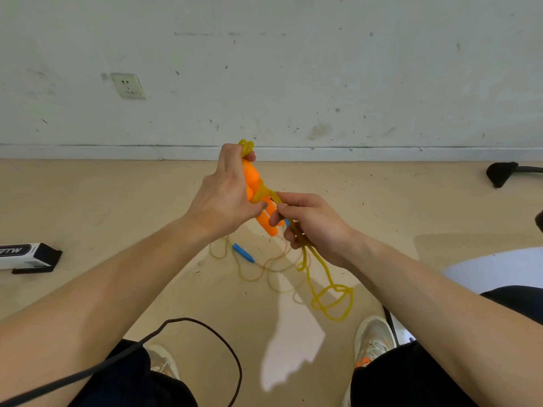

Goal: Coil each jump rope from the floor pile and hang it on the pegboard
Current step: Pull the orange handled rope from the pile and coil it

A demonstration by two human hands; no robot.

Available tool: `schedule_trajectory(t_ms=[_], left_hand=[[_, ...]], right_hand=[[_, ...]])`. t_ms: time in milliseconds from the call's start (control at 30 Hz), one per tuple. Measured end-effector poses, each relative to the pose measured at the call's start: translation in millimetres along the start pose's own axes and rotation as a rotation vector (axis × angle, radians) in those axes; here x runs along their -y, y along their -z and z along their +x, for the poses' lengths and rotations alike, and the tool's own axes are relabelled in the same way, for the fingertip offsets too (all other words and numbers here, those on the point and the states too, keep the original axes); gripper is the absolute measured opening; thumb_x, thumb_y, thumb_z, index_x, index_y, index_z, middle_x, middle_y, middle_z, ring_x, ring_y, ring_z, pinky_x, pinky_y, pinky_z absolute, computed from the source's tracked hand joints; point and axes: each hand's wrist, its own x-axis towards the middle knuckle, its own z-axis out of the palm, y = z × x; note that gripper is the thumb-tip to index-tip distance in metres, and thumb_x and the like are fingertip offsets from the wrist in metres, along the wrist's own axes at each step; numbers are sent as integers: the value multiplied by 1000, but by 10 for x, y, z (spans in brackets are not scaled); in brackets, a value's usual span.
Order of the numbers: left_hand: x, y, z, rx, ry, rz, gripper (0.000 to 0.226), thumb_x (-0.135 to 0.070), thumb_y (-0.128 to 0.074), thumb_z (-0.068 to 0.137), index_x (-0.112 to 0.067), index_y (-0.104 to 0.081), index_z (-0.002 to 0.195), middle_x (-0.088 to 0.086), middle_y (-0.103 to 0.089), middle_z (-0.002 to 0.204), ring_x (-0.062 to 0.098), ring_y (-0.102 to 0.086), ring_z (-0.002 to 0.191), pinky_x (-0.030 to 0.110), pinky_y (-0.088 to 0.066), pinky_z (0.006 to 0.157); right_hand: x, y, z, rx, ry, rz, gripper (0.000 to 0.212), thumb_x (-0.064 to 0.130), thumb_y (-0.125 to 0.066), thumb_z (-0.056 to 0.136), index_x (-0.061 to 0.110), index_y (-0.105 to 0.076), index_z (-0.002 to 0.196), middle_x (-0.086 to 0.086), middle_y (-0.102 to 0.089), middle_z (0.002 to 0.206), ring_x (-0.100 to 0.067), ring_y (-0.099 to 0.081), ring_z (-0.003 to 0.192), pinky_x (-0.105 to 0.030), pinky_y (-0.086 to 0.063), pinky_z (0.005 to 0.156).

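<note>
1. nearest us, a black cable (188, 319) curves over the floor by our shoes (374, 339). it is no part of the job, and we think the rope's tail should stay away from it.
2. the slack end of the yellow cord (338, 288) hangs from our right hand (311, 227) and ends in a loose tangle of loops low by the right shoe. we cannot tell whether it touches the floor.
3. our right hand has its fingers curled round that cord, with thumb and forefinger pinching it where it leaves the wrap.
4. our left hand (226, 192) grips the two orange handles (258, 198) side by side. the gathered loops (246, 146) stick out above the fist.
5. we judge the step to be binding the coil: winding the tail round the handles. to do it well, we:
   - hold the cord taut
   - lay each turn just beside the last
   - let the cord slide through the right fingers rather than jerk
   - shake out the tangle before it reaches the wrap
   - save a short end to tuck under
6. beyond our hands, another rope with a blue handle (243, 253) lies sprawled on the floor, not yet coiled.
7. farther off are a box (28, 254) at left and a wall socket (128, 85). the pegboard is not in view.
</note>
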Motion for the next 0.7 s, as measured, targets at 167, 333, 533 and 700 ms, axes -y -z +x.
schedule_trajectory(t_ms=[167, 333, 533, 700], left_hand=[[7, -86, -16, -174, 101, -103, 72, -26, -80, 79, -21, -33, 133, -13, -39, 128, 13, -49, 91, 31, -40, 72], [18, -273, 30, -346, 261, -381, 69, -21, -81, 77, -15, -36, 128, -8, -38, 124, 11, -47, 108, 16, -41, 83], [49, -338, 77, -263, 524, -831, 69, -9, -82, 73, -21, -33, 121, 0, -39, 132, 24, -53, 120, 33, -61, 62], [15, -311, 77, -254, 610, -976, 50, -7, -68, 85, -18, -34, 119, 4, -41, 130, 22, -58, 111, 30, -59, 57]], right_hand=[[-59, -204, -30, -23, 14, 79, 34, 19, -48, 102, 33, -61, 130, -3, -68, 87, -19, -59, 65, -41, -59, 73], [-181, -382, -44, -204, 132, 79, 48, 10, -45, 104, 29, -47, 147, -4, -66, 77, -15, -56, 51, -30, -54, 57], [-331, -233, 74, -310, 371, -588, 53, 17, -43, 102, 48, -40, 146, 11, -59, 71, -9, -57, 65, -34, -53, 68], [-304, -273, 34, -288, 418, -700, 52, 11, -41, 103, 27, -38, 152, 8, -53, 78, -4, -50, 66, -17, -34, 58]])
